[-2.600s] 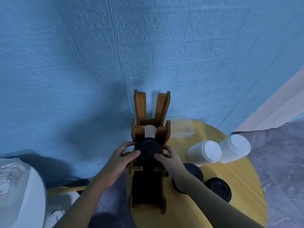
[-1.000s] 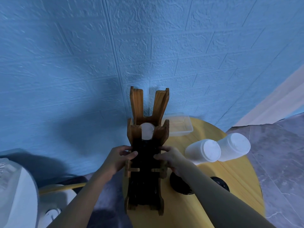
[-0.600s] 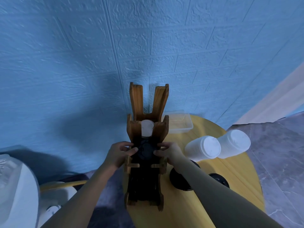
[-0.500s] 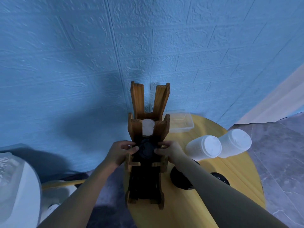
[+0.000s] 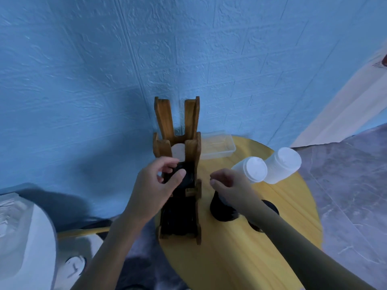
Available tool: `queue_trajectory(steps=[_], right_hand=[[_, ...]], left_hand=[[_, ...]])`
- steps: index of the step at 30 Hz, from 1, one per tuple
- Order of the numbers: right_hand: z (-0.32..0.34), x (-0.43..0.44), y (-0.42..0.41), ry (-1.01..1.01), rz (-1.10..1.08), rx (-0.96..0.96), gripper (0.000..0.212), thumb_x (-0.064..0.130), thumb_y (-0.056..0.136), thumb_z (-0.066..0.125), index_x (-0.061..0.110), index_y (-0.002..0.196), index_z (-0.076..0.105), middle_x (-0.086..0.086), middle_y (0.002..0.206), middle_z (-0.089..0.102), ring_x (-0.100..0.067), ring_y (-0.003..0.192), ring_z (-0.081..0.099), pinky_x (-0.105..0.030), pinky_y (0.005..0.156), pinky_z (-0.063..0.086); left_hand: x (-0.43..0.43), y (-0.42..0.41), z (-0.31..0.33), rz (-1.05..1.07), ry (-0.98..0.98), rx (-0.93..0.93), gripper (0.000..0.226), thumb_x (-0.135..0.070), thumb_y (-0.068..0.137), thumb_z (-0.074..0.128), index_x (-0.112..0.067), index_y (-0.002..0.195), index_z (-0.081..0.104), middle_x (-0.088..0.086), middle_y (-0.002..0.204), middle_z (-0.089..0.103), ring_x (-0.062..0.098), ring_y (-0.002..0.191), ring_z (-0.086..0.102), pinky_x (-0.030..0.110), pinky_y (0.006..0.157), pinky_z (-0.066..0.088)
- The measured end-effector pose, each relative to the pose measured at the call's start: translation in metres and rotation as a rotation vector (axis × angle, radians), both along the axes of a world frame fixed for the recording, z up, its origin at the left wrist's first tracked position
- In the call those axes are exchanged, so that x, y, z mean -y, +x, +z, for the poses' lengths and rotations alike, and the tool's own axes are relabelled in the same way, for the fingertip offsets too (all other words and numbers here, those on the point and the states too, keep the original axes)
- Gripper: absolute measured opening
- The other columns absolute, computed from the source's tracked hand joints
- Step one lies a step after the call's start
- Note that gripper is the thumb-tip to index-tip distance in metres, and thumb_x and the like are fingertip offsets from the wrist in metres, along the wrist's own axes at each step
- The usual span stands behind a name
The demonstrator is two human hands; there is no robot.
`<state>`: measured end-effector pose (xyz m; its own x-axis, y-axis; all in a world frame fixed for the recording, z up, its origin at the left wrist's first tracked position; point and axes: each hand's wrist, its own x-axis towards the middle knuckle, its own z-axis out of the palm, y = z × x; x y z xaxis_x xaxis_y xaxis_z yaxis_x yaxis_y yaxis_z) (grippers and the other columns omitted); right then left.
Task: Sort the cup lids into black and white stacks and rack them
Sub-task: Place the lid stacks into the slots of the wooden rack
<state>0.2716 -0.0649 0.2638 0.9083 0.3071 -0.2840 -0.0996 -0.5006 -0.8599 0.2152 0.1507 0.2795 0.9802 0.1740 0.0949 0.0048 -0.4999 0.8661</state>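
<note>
A wooden lid rack (image 5: pixel 191 147) stands on the round yellow table (image 5: pixel 293 237). Black lids (image 5: pixel 187 178) fill its lower section, and a white lid (image 5: pixel 178 151) shows in the section above. My left hand (image 5: pixel 156 189) curls its thumb and fingers round the top of the black lid stack in the rack. My right hand (image 5: pixel 228 183) hovers just right of the rack, fingers loosely curled, holding nothing. Two stacks of white lids (image 5: pixel 254 169) (image 5: pixel 283 163) lie on their sides at the right. A black lid stack (image 5: pixel 222 212) stands under my right wrist.
A clear plastic box (image 5: pixel 215 144) sits behind the rack against the blue wall. Another black lid pile (image 5: pixel 270 208) peeks out beside my right forearm. A white rounded object (image 5: pixel 23 237) is at the lower left, off the table.
My right hand has let go of the black lids and moved away to the right of the rack. My left hand stays on the stack, now reaching over it.
</note>
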Motion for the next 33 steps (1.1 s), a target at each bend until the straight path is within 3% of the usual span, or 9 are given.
queue_trajectory(steps=[5,8,10,16,19,23,26,29,33], right_hand=[[-0.018,0.080,-0.032,-0.046,-0.242,0.035,0.015,0.017,0.093,0.063,0.030,0.091,0.068,0.013,0.092,0.069,-0.005,0.090,0.063,-0.019,0.073,0.045],[-0.046,0.131,-0.044,-0.136,-0.357,0.005,0.011,0.017,0.091,0.064,0.024,0.100,0.066,0.006,0.098,0.067,-0.014,0.098,0.062,-0.024,0.073,0.044],[-0.067,0.157,-0.047,-0.216,-0.388,-0.037,0.024,0.023,0.092,0.065,0.020,0.115,0.062,0.002,0.113,0.063,-0.017,0.106,0.057,-0.029,0.081,0.043],[-0.106,0.185,-0.043,-0.144,-0.414,-0.301,0.059,0.039,0.093,0.064,0.022,0.144,0.040,-0.007,0.142,0.047,-0.020,0.115,0.048,-0.034,0.086,0.043],[-0.117,0.186,-0.038,-0.085,-0.398,-0.338,0.066,0.039,0.092,0.064,0.025,0.149,0.033,-0.008,0.148,0.041,-0.024,0.126,0.046,-0.034,0.090,0.042],[-0.129,0.186,-0.032,-0.021,-0.336,-0.391,0.073,0.039,0.093,0.064,0.026,0.153,0.025,-0.007,0.154,0.035,-0.027,0.136,0.039,-0.034,0.095,0.040],[-0.138,0.189,-0.029,0.027,-0.324,-0.434,0.065,0.037,0.095,0.061,0.025,0.151,0.029,-0.005,0.147,0.043,-0.024,0.131,0.044,-0.033,0.098,0.042],[-0.146,0.192,-0.031,0.069,-0.351,-0.489,0.055,0.039,0.095,0.059,0.027,0.144,0.039,-0.004,0.137,0.054,-0.021,0.119,0.053,-0.034,0.095,0.046],[-0.148,0.197,-0.038,0.114,-0.426,-0.499,0.038,0.037,0.096,0.059,0.028,0.131,0.048,-0.003,0.122,0.060,-0.016,0.097,0.058,-0.027,0.074,0.046]], left_hand=[[0.085,-0.021,-0.004,-0.105,-0.064,-0.006,0.027,-0.040,0.092,0.067,-0.023,0.113,0.066,-0.012,0.095,0.066,0.006,0.093,0.063,0.015,0.075,0.050],[0.136,-0.032,-0.022,-0.151,-0.196,-0.148,0.014,-0.029,0.093,0.068,-0.021,0.105,0.066,-0.007,0.090,0.067,0.004,0.086,0.063,0.014,0.072,0.050],[0.166,-0.037,-0.044,-0.189,-0.223,-0.245,0.012,-0.030,0.094,0.066,-0.021,0.103,0.064,-0.005,0.089,0.067,0.006,0.084,0.063,0.018,0.073,0.052],[0.223,-0.040,-0.109,-0.197,-0.271,-0.594,0.045,-0.036,0.096,0.062,-0.018,0.136,0.050,-0.004,0.124,0.060,0.007,0.109,0.058,0.015,0.081,0.046],[0.237,-0.034,-0.124,-0.157,-0.277,-0.684,0.061,-0.040,0.097,0.059,-0.021,0.149,0.034,-0.001,0.143,0.047,0.013,0.126,0.048,0.026,0.095,0.043],[0.251,-0.024,-0.148,-0.053,-0.365,-0.807,0.074,-0.049,0.096,0.057,-0.029,0.156,0.019,0.001,0.152,0.039,0.020,0.133,0.044,0.036,0.106,0.042],[0.258,-0.018,-0.168,0.020,-0.438,-0.880,0.080,-0.058,0.091,0.058,-0.040,0.156,0.015,0.004,0.150,0.043,0.025,0.130,0.050,0.049,0.107,0.046],[0.264,-0.014,-0.179,0.067,-0.471,-0.868,0.080,-0.056,0.091,0.059,-0.039,0.156,0.015,0.004,0.144,0.048,0.024,0.125,0.054,0.048,0.105,0.048],[0.267,-0.012,-0.174,0.100,-0.514,-0.839,0.066,-0.046,0.097,0.056,-0.030,0.153,0.025,0.003,0.133,0.053,0.025,0.117,0.059,0.048,0.102,0.051]])
